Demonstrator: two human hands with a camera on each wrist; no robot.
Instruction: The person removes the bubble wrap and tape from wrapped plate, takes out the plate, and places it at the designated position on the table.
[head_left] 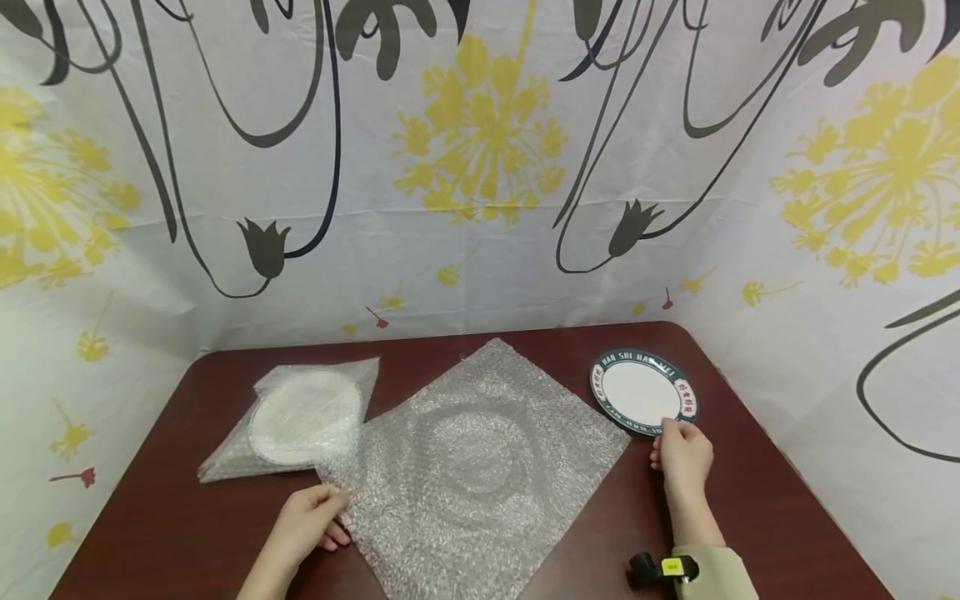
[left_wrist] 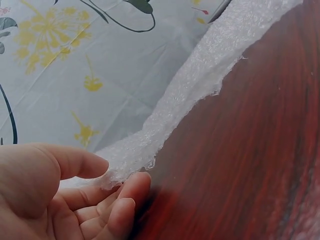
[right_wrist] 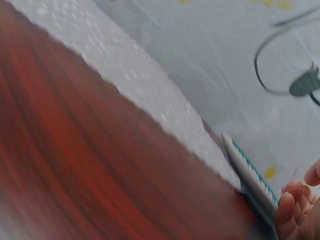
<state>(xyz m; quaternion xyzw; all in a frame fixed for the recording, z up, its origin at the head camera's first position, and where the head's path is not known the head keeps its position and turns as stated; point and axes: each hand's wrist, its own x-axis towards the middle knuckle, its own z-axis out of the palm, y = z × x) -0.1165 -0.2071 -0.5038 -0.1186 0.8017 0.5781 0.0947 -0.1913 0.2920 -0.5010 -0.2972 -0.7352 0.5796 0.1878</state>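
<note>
A round plate (head_left: 641,393) with a white centre and a green lettered rim is at the back right. My right hand (head_left: 684,454) holds its near rim, thumb on top and the other fingers curled below. From the right wrist, the plate (right_wrist: 250,172) shows edge-on beside that hand (right_wrist: 300,210). A sheet of bubble wrap (head_left: 480,458) lies spread like a diamond over the middle of the table. At its left edge my left hand (head_left: 311,517) pinches the wrap; in the left wrist view the thumb (left_wrist: 85,162) lies over the wrap's edge (left_wrist: 130,157).
A wrapped round plate (head_left: 307,417) in clear bubble wrap lies at the left, overlapped by the sheet's left corner. The dark red table (head_left: 600,533) ends at a patterned cloth (head_left: 465,283) at the back and sides. A black strap (head_left: 663,569) circles the right wrist.
</note>
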